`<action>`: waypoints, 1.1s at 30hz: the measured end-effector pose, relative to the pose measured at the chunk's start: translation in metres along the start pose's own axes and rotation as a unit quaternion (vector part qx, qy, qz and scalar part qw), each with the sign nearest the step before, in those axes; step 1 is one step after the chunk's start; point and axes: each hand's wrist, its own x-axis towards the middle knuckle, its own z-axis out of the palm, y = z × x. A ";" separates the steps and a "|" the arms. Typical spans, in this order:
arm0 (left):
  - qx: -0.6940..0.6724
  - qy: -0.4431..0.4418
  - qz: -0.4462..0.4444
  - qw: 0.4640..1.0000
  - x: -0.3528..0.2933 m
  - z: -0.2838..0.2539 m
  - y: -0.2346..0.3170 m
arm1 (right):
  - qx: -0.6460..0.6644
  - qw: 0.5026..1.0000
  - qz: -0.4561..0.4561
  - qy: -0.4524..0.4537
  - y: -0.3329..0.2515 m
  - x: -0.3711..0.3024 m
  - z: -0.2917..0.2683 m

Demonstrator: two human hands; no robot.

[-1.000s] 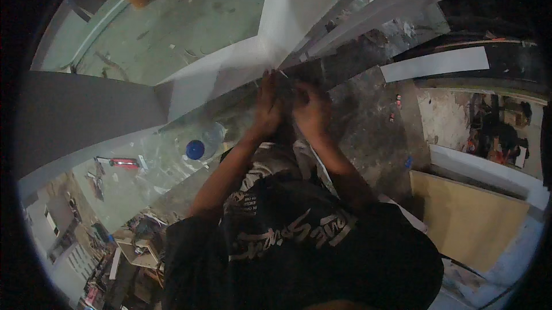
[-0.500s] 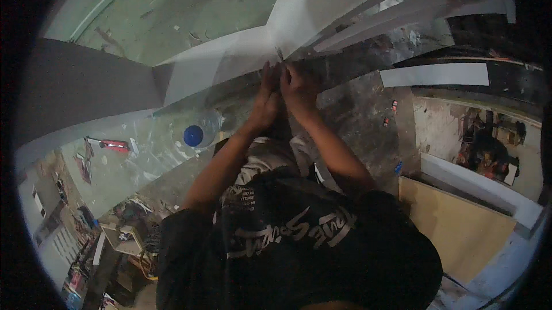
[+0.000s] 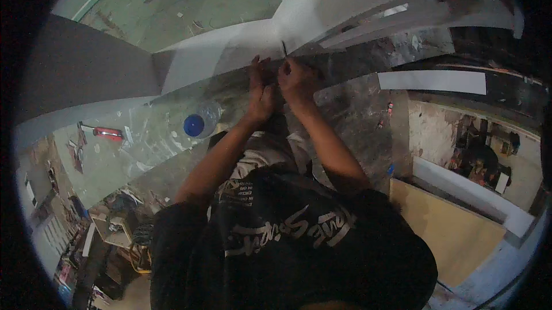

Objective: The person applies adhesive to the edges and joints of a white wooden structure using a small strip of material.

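Observation:
Two white panels (image 3: 215, 45) meet at an inside corner in front of me. My right hand (image 3: 297, 85) is at the foot of that corner, its fingers pinched around a thin dark pointed tool (image 3: 284, 48) whose kind I cannot make out. The tool's tip points up along the joint. Beside it, my left hand (image 3: 262, 93) is held upright with fingers stretched and slightly apart, near the panel's lower edge. Nothing shows in it.
A clear plastic bottle with a blue cap (image 3: 194, 125) stands left of my forearms. Farther left lies a red-handled tool (image 3: 108, 133). At right are a white strip (image 3: 432, 82), a tan board (image 3: 448, 229) and a long white board (image 3: 471, 195). Clutter and a small wooden box (image 3: 112, 226) sit lower left.
My left hand has moved slightly left, away from the right, and its fingers have spread. The right hand keeps its pinch at the corner. The whole view has shifted a little.

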 end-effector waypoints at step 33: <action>0.100 -0.106 -0.005 0.989 -0.001 -0.008 0.007 | 0.101 0.988 0.119 -0.016 -0.027 -0.007 -0.046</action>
